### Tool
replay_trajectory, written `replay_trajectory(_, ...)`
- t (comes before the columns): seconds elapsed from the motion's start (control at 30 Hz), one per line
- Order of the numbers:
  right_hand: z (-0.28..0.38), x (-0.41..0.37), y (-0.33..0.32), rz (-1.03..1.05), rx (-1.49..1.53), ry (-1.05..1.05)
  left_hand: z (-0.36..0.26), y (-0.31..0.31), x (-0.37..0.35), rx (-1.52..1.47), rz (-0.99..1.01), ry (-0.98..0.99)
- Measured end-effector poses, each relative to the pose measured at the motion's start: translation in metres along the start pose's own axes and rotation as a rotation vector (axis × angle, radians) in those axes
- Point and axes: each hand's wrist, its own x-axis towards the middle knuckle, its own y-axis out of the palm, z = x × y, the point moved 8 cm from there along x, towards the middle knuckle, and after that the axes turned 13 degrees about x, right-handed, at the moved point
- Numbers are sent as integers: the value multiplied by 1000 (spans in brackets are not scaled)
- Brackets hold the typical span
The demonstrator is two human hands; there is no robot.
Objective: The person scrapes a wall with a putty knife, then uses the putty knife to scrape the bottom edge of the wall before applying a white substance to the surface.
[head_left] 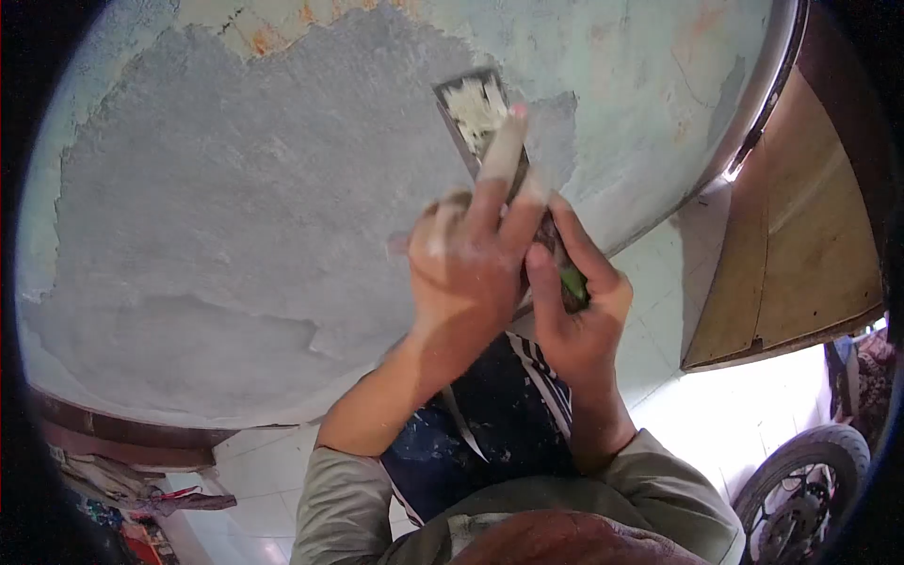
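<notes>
Over a grey-patched panel (207,198) above tiles (650,311), right fingers (586,247) grip a scraper (468,105), left fingers (501,160) touching, grip unclear.

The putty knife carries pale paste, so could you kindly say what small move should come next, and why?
Perhaps turn the putty knife so its paste meets the grey patch: the paste is on the face towards the camera, and the right hand has the handle.

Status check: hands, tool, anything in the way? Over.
Right hand gripping scraper; left hand over it, blurred, grip unclear. Pale paste on scraper's far end, over grey patch. No other object seen in the way.
</notes>
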Motion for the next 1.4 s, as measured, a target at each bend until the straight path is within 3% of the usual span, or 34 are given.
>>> replay_trajectory(0.07,4,-2,-1,4,-3,-80,-3,4,-5,51,26,-4)
replay_trajectory(0.13,-2,6,1,54,-12,100,0,-1,-3,38,-35,-44)
replay_trajectory(0.3,9,3,4,24,27,62,4,-6,3,-9,-146,16)
replay_trajectory(0.4,9,8,5,73,-26,53,5,2,-3,-75,-35,-102)
replay_trajectory(0.47,7,9,5,21,-91,152,9,2,10,-19,-5,-40)
replay_trajectory(0.63,13,-1,-2,7,-94,38,-1,2,-6,-53,33,-44)
replay_trajectory(0.73,15,0,-8,-14,-189,139,-3,-1,3,-108,37,-44)
replay_trajectory(0.93,9,7,4,-16,-244,-63,6,-1,5,-67,0,-70)
replay_trajectory(1.07,18,9,8,-45,-212,22,10,-12,15,-44,-85,-36)
replay_trajectory(1.13,19,9,8,-30,-171,-5,8,-9,6,-130,16,-106)
replay_trajectory(1.23,20,17,11,4,-245,-116,17,-8,16,-134,-43,-61)
replay_trajectory(1.4,27,14,6,6,-238,-114,11,-10,12,-143,-83,-70)
